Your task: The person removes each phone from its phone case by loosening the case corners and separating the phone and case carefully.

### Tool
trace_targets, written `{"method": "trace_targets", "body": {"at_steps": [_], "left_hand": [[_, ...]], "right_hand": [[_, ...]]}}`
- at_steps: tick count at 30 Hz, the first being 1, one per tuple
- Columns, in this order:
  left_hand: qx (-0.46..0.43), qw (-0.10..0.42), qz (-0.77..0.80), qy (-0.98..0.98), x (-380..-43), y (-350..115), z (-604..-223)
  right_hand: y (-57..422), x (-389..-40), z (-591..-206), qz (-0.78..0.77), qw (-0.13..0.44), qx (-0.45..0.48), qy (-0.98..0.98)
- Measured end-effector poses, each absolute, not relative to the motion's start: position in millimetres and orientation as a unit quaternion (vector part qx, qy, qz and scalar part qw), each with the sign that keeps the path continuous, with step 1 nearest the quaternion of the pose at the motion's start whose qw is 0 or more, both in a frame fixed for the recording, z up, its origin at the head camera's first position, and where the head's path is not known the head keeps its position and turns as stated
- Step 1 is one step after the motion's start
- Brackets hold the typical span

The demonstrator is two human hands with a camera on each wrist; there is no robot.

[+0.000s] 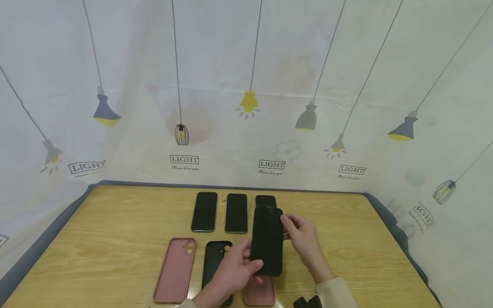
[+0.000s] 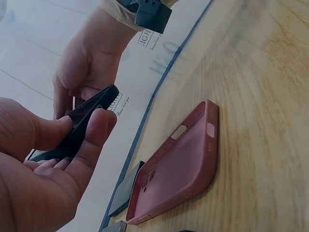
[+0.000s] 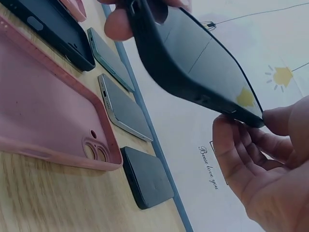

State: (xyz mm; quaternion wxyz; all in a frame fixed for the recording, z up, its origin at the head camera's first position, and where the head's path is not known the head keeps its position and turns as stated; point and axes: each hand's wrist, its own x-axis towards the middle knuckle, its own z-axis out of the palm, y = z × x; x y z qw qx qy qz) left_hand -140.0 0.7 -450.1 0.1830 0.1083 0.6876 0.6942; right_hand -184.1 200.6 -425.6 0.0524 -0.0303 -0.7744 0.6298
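Both hands hold up a smartphone (image 1: 267, 241) in a dark case (image 3: 169, 77), screen facing up, above the table. In the head view, my left hand (image 1: 234, 266) grips its lower left side, thumb over the front. My right hand (image 1: 305, 239) pinches its upper right edge between thumb and fingers. From the right wrist view, the glossy screen (image 3: 207, 58) sits within the case's dark rim. A pink phone case (image 1: 259, 291) lies below the held phone, partly hidden by it. Left of it, a black phone case (image 1: 213, 261) is partly covered by my left hand.
Another pink phone case (image 1: 175, 270) lies open side up at the left. Along the back are a dark phone (image 1: 204, 211), a second phone (image 1: 236, 213) and a third dark device (image 1: 265, 201), partly hidden. A printed cloth (image 1: 231, 141) rises behind the wooden table (image 1: 115, 239).
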Motion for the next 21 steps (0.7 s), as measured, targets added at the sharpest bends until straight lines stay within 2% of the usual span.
{"method": "trace_targets", "body": {"at_steps": [12,21], "left_hand": [[0.12,0.186,0.696,0.683,-139.0,0.2,-450.8],[0.112,0.196,0.698,0.68,-142.3,-2.1,-451.4]], "right_hand": [[194.1,-183.7,-429.2,0.633,0.077,-0.039,-0.769],[194.7,-184.2,-428.0,0.68,0.048,-0.052,-0.729]]}}
